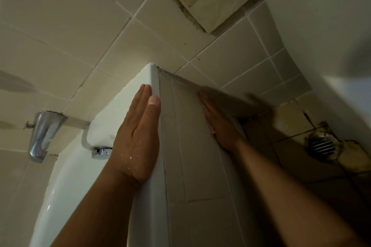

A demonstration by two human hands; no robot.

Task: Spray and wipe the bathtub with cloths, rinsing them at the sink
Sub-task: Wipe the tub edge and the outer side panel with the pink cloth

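At the near corner of the bathtub (118, 106), you are laying your left hand (138, 140) flat on the white rim, fingers straight and pressed together, with water droplets glinting on its back. You are pressing your right hand (218, 124), also flat with fingers extended though blurred, against the tiled side panel (200, 166) just around the corner edge. Beside your left wrist a chrome knob (101, 152) is sitting on the tub, a spout (43, 136) is jutting from the tiled wall further left, and a floor drain (321, 146) is showing at right.
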